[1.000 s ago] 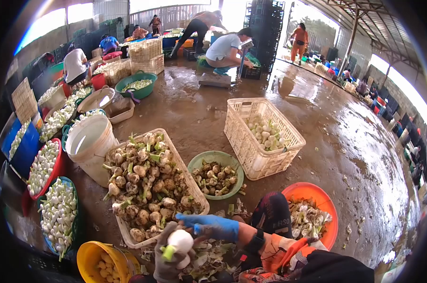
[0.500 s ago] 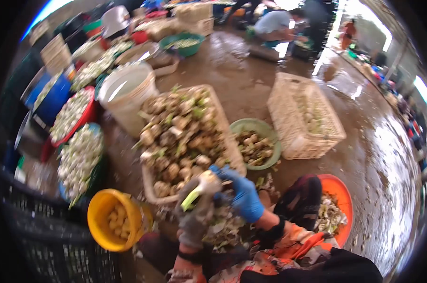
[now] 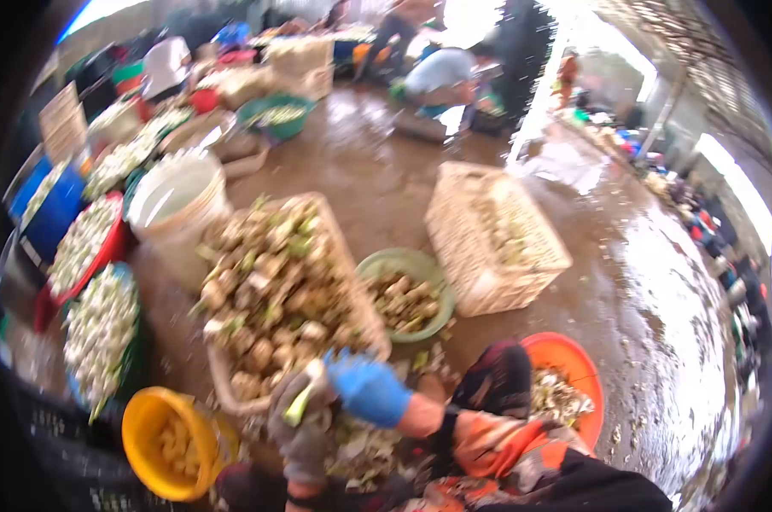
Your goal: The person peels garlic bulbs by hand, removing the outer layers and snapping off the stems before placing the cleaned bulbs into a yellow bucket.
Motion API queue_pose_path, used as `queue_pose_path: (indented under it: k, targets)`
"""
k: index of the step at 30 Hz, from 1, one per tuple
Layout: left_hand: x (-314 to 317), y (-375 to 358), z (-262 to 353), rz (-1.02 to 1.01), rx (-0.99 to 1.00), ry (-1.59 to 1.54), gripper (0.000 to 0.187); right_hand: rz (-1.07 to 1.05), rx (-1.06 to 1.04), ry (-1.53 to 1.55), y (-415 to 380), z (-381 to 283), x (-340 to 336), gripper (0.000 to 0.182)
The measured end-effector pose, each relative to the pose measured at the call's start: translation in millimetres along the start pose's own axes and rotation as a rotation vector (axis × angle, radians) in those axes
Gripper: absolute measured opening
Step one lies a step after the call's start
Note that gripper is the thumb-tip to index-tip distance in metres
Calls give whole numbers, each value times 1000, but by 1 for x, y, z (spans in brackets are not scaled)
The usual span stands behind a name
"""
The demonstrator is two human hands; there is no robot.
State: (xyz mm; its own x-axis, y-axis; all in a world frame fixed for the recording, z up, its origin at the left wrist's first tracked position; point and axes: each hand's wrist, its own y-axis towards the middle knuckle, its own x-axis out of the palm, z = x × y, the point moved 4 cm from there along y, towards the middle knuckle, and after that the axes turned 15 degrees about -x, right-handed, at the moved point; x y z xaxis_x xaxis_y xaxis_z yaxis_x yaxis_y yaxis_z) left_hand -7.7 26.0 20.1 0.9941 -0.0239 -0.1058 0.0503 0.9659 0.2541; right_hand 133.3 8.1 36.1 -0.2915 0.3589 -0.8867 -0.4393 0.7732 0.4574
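My left hand (image 3: 300,439), in a grey glove, is closed around a garlic bulb (image 3: 316,377) whose green-and-white stem (image 3: 297,405) sticks out toward me. My right hand (image 3: 369,391), in a blue glove, is beside the top of the bulb with its fingers curled in; motion blur hides what they hold. Just beyond both hands stands a crate (image 3: 358,286) heaped with brownish unpeeled bulbs (image 3: 270,299). Pale peelings (image 3: 364,456) lie below my hands.
A yellow bucket (image 3: 136,444) with pale pieces stands left; an orange basin (image 3: 592,375) of scraps is right. Ahead are a green bowl (image 3: 441,324), a tall crate (image 3: 505,290) and a white bucket (image 3: 181,200). Tubs of white bulbs (image 3: 102,328) line the left. People work farther back.
The view has swung right, so the crates and buckets appear farther left and lower. The bulb stays in my left hand, while my right hand has turned and closed more beside it.
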Motion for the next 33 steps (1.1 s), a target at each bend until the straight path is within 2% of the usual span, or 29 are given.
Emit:
queue_pose_path:
  k: [1, 3, 4, 5, 7, 8, 9, 10, 11, 12, 13, 14, 15, 16, 17, 18, 19, 20, 21, 23, 24, 25, 26, 27, 29, 31, 33]
  targets:
    - [0, 1, -4, -24, -9, -28, 31, 62, 8, -29, 1, 3, 2, 31]
    - [2, 1, -13, -134, -273, -375, 28, 86, 145, 70, 5, 17, -4, 21]
    - [1, 1, -2, -185, -308, -433, 30, 183, 198, 172, 4, 22, -11, 14]
    - [2, 2, 8, -195, -309, -432, 30, 187, 207, 168, 3, 26, -15, 14]
    - [5, 1, 23, -265, -349, -738, 31, 267, 339, 247, -6, 40, -19, 15]
    - [3, 1, 21, -173, -304, -598, 36, 324, 390, 223, -13, 46, -21, 7]
    - [2, 0, 18, -222, -315, -671, 32, 316, 486, 250, -27, 55, -16, 6]
    - [-8, -2, 30, 28, 120, 13, 29, 303, 505, 267, -42, 61, -14, 7]
    - [-17, 7, 46, 93, 302, 215, 29, 229, 630, 466, -52, 62, -15, 10]
    - [-26, 6, 20, 82, 158, 21, 34, 17, 619, 580, -69, 55, -1, 12]
    - [-33, 6, 11, 105, 129, 112, 36, -195, 592, 676, -81, 46, 16, 16]
    - [-35, 4, 3, 127, 117, 122, 36, -220, 557, 735, -87, 37, 27, 16]
    - [-32, 6, 1, 145, 151, 27, 33, -348, 370, 642, -93, 24, 34, 22]
    - [-28, 10, -3, 86, -98, -275, 40, -459, 187, 523, -92, 15, 38, 29]
    - [-20, 11, -9, 22, -346, -591, 48, -151, 262, 741, -79, 16, 27, 36]
    - [-18, 12, -18, 34, -355, -588, 48, -63, 363, 868, -71, 19, 16, 41]
    - [-17, 14, -22, -7, -61, -402, 46, 33, 468, 992, -44, 18, -7, 46]
    - [-15, 10, -19, -53, 230, -210, 44, 113, 488, 1080, -21, 18, -21, 49]
    - [-15, 10, -14, -103, 7, -215, 37, 194, 510, 1163, -5, 19, -28, 52]
    - [-12, 10, 0, -65, 119, -198, 26, 234, 446, 1073, 15, 16, -27, 52]
    - [-10, 9, 9, -64, 116, -199, 26, 172, 314, 703, 21, 13, -29, 44]
    - [-8, 9, 13, -63, -10, -226, 23, 109, 179, 336, 26, 9, -30, 38]
    - [-8, 9, 12, -60, -139, -252, 21, 16, 180, 293, 28, 8, -25, 25]
    - [-9, 9, 8, -53, -145, -249, 21, 10, 177, 300, 29, 7, -21, 25]
    - [-5, 7, -16, -81, -545, -625, 20, -163, 115, 168, 28, 5, -11, 18]
    - [-2, 4, -14, -72, -580, -626, 20, -145, 78, 111, 26, 6, -1, 15]
    - [-4, 5, -10, -56, -370, -451, 19, -145, 25, 19, 26, 7, 4, 16]
